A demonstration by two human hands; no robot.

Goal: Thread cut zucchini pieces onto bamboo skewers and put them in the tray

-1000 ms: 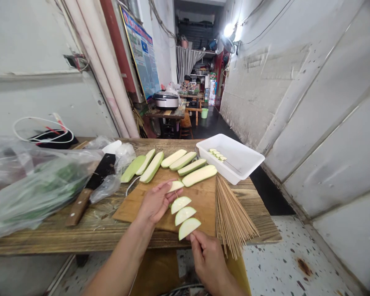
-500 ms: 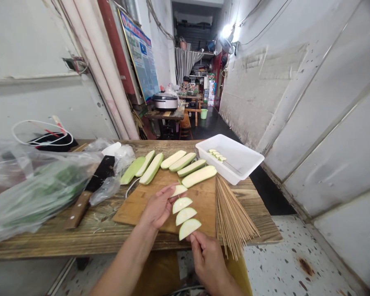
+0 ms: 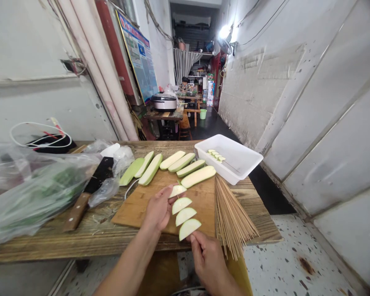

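Note:
My left hand (image 3: 159,209) pinches a pale half-moon zucchini slice (image 3: 177,190) by its left side. Below it, more half-moon slices (image 3: 186,216) hang in a spaced row on a thin bamboo skewer, which is mostly hidden behind them. My right hand (image 3: 209,257) is closed at the lower end of this row, by the bottom slice (image 3: 189,229), with the skewer's end out of sight in the fingers. Both hands are above the near edge of a wooden cutting board (image 3: 200,205). Several halved zucchini (image 3: 199,176) lie along the board's far side.
A fan of bamboo skewers (image 3: 232,218) lies right of the board, sticking out over the table edge. Behind it stands a white tray (image 3: 246,158) holding one skewer of slices. At left are a cleaver (image 3: 92,185) and plastic bags (image 3: 43,189). A person (image 3: 185,85) sits far back.
The top slice in my left hand has tipped slightly and its face shows more. My right hand and the lower slices stay almost in place; the view has shifted a little.

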